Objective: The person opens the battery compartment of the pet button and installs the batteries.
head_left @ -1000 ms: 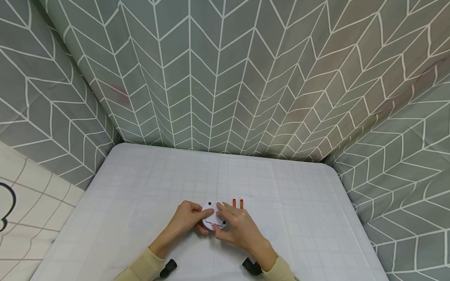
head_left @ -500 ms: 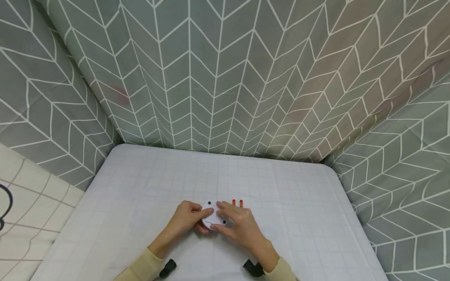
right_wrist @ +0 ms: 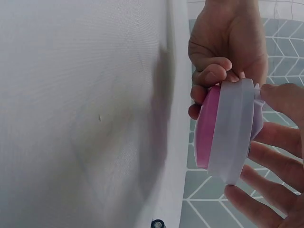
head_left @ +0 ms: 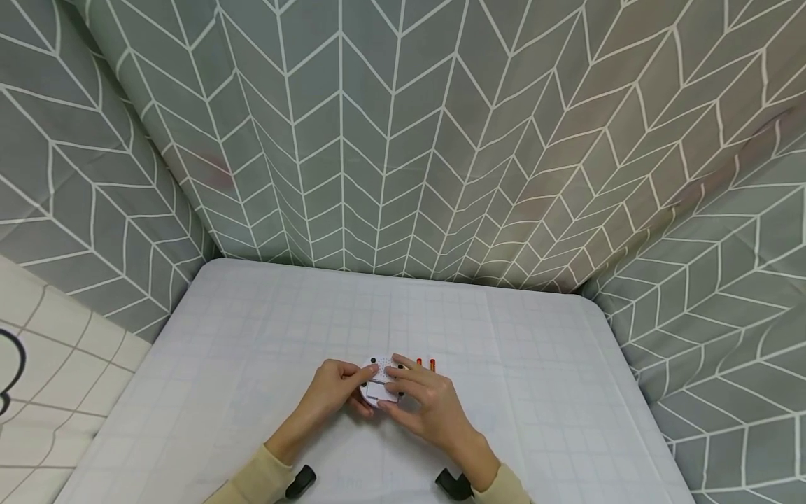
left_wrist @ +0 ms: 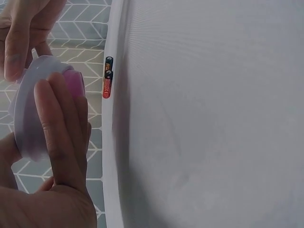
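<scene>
One round device point(head_left: 382, 365), white-faced, pink on its underside as the right wrist view shows; held up off the worktop between two hands, near the worktop's near edge, white face uppermost. On that face, in the head view: a cluster of small perforations toward twelve o'clock; small dark feet, with those at eleven and one o'clock on the far part; one rectangular panel point(head_left: 380, 393) toward six o'clock. In the right wrist view a white piece juts at a slant from the face, beside the right thumb; whether it is the panel cannot be told. One left hand point(head_left: 336, 386), at nine o'clock of the device: closed about its edge, thumb on the white face, fingers underneath against the rim and pink part. One right hand point(head_left: 431, 399), at three to four o'clock: partly open, digits spread and bent, gripping the device, thumb at the panel's near edge, fingertips across the face and far rim. Two batteries point(head_left: 432, 366), slim, red-orange with dark ends in the left wrist view, lying side by side, just apart, on the worktop at two o'clock of the device. Two cream sleeves point(head_left: 258, 479), at seven and five o'clock. Two black objects point(head_left: 301, 481), one by each wrist. One worktop point(head_left: 283, 315), white-covered. One grey hanging point(head_left: 378, 140), white chevron pattern, beyond the worktop at twelve o'clock.
</scene>
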Demonstrator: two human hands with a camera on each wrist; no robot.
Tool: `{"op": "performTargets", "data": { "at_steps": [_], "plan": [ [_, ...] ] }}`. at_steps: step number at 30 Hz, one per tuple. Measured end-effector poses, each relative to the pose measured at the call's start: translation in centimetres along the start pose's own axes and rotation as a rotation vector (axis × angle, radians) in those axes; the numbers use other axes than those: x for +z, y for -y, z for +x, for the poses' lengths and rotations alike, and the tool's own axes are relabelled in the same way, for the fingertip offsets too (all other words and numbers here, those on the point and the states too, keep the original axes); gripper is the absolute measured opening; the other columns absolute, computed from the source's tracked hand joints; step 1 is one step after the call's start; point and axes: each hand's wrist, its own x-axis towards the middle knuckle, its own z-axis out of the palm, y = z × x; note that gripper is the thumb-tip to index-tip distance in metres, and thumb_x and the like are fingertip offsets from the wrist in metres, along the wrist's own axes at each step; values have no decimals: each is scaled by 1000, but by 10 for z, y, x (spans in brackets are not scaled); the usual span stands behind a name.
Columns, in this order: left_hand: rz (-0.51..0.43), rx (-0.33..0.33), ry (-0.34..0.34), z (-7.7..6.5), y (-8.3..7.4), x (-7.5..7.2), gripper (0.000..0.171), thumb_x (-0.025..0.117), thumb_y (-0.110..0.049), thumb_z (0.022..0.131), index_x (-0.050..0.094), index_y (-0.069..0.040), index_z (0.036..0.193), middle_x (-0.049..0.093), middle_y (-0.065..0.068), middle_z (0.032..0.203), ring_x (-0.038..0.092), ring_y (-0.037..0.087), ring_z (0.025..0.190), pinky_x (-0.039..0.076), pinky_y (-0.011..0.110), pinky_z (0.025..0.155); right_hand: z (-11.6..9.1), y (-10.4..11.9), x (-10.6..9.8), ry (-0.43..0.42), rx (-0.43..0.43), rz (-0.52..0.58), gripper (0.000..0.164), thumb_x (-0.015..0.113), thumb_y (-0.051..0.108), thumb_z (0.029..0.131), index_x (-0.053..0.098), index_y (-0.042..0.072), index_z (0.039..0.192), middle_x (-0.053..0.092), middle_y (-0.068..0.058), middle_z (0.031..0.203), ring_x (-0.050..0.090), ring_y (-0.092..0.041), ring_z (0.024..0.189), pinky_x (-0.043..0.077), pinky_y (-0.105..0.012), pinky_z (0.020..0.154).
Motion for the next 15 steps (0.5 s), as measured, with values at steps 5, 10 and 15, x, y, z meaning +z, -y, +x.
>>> {"op": "performTargets", "data": {
  "at_steps": [5, 10, 15],
  "plan": [
    [6, -1, -4, 1, 1, 0, 45, 73, -42, 100, 79, 3, 95, 75, 14, 67, 76, 28, 57, 63, 32, 72, -1, 1, 0, 20, 22, 29, 23, 90, 27, 86, 76, 10, 94, 79, -6, 116, 71, -32, 123, 59, -39, 100],
    [-5, 4, 2, 2, 2, 0, 45, 73, -41, 100, 78, 4, 95, 75, 15, 68, 76, 27, 57, 64, 35, 67, -2, 0, 1, 43, 68, 59, 26, 91, 29, 86, 76, 11, 96, 76, -8, 126, 66, -34, 131, 59, -48, 100],
    [-13, 5, 6, 1, 2, 0, 45, 73, -41, 100, 78, 4, 96, 75, 14, 68, 75, 27, 56, 64, 36, 64, -2, 0, -1, 52, 129, 98, 27, 93, 30, 83, 77, 14, 97, 72, -5, 135, 60, -33, 139, 57, -66, 88]
  ]
}}
